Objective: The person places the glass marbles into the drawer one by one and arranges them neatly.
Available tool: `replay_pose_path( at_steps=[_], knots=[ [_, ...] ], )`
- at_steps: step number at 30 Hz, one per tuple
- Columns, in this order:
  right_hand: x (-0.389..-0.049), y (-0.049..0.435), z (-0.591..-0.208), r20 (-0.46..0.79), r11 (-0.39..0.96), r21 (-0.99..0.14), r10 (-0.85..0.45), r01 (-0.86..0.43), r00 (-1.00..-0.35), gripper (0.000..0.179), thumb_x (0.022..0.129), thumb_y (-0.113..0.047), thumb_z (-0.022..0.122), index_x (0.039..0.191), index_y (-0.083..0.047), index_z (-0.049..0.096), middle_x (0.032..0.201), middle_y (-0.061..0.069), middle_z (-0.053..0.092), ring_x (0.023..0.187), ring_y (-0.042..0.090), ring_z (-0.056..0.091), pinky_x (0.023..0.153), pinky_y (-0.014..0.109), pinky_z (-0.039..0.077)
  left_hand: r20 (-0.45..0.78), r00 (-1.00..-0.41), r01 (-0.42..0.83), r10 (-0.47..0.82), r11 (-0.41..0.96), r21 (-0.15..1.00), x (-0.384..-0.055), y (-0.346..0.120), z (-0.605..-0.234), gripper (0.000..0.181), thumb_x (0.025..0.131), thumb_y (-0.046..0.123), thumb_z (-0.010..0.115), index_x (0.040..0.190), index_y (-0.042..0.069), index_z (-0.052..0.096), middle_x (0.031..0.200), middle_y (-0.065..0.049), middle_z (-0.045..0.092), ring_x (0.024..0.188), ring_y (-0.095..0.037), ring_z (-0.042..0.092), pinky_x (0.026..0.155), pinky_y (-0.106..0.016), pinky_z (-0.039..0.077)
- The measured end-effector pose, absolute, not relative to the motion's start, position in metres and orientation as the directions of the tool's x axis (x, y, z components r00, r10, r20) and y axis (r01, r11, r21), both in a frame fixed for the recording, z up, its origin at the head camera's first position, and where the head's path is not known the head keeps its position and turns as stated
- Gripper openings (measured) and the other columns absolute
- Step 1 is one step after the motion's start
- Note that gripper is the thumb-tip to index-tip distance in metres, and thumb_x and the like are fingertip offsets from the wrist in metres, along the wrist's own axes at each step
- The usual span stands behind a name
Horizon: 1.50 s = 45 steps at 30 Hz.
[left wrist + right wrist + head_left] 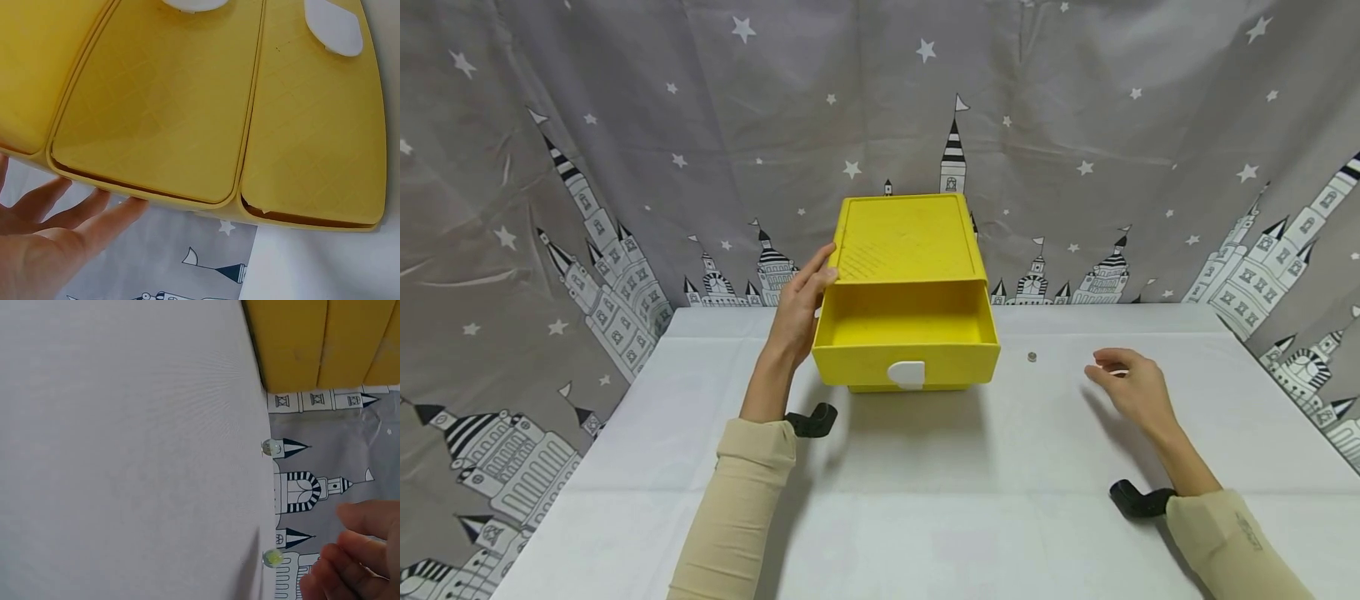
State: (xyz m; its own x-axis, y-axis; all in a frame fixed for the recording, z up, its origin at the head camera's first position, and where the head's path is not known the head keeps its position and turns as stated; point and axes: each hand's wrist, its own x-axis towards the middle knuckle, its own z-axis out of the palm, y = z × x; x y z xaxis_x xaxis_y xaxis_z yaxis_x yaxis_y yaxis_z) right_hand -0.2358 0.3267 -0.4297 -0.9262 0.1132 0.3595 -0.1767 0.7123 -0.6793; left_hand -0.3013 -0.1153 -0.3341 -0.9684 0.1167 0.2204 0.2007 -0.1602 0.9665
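A yellow drawer cabinet (910, 237) stands on the table with its top drawer (865, 362) pulled out toward me; the part of its inside that shows is bare. Along the cabinet's left side lies my left hand (797, 312), its fingertips (134, 203) against the wall with fingers extended. My right hand (1131, 387) hovers over the table to the right, fingers loosely bent, thumb apart from them, nothing visible between. To its left a small glass marble (1032, 357) rests on the cloth. In the right wrist view one marble (270, 447) is nearer the cabinet and a yellowish marble (272, 558) nearer the hand.
White cloth (917, 517) covers the table. Behind it hangs a grey curtain (775, 108) printed with castles and stars. Two lower drawers with white handles (334, 28) are closed, beneath the pulled-out one. A black wrist strap (1138, 500) is on each arm.
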Motion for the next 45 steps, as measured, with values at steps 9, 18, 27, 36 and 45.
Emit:
replay_pose_path(
  at_steps=[9,18,27,36,45],
  knots=[
    [-0.243,0.332,-0.438,0.233,0.711,-0.7,0.148,-0.061,-0.961,0.039,0.093,-0.015,0.064,0.119,0.014,0.062,0.112,0.033,0.063,0.104,0.047,0.061,0.074,0.025,0.045,0.225,-0.967,0.207,0.119,-0.15,0.967,-0.301,-0.115,-0.336,0.056,0.099,0.024,0.05,0.154,0.02,0.039,0.153,-0.005,0.039,0.128,-0.025,0.047,0.105,-0.047,0.04],
    [-0.256,0.332,-0.446,0.155,0.699,-0.715,0.195,0.026,-0.969,0.036,0.091,-0.011,0.065,0.117,0.015,0.063,0.107,0.029,0.065,0.096,0.038,0.058,0.076,0.037,0.043,0.218,-0.971,0.202,0.095,-0.154,0.967,-0.3,-0.116,-0.332,0.057,0.098,0.025,0.051,0.153,0.021,0.04,0.153,-0.003,0.038,0.13,-0.024,0.045,0.106,-0.047,0.038],
    [-0.256,0.329,-0.452,0.143,0.693,-0.718,0.238,0.065,-0.961,0.033,0.091,-0.008,0.063,0.114,0.015,0.064,0.11,0.032,0.064,0.104,0.044,0.058,0.084,0.048,0.047,0.212,-0.973,0.197,0.09,-0.153,0.968,-0.3,-0.115,-0.333,0.057,0.098,0.025,0.052,0.153,0.021,0.04,0.154,-0.003,0.038,0.131,-0.024,0.045,0.107,-0.046,0.038],
    [-0.254,0.327,-0.452,0.188,0.734,-0.679,0.2,0.02,-0.962,0.025,0.09,-0.005,0.064,0.106,0.015,0.067,0.106,0.032,0.065,0.1,0.047,0.059,0.081,0.053,0.048,0.204,-0.975,0.189,0.087,-0.154,0.97,-0.3,-0.114,-0.333,0.056,0.098,0.025,0.052,0.153,0.021,0.04,0.154,-0.002,0.038,0.131,-0.024,0.045,0.106,-0.047,0.038],
    [-0.253,0.33,-0.455,0.182,0.734,-0.678,0.219,0.039,-0.958,0.026,0.09,-0.007,0.064,0.105,0.014,0.068,0.104,0.031,0.066,0.098,0.045,0.06,0.079,0.049,0.048,0.205,-0.974,0.185,0.099,-0.176,0.967,-0.301,-0.113,-0.334,0.056,0.099,0.023,0.051,0.153,0.02,0.039,0.154,-0.002,0.037,0.132,-0.024,0.044,0.107,-0.046,0.037]
  ],
)
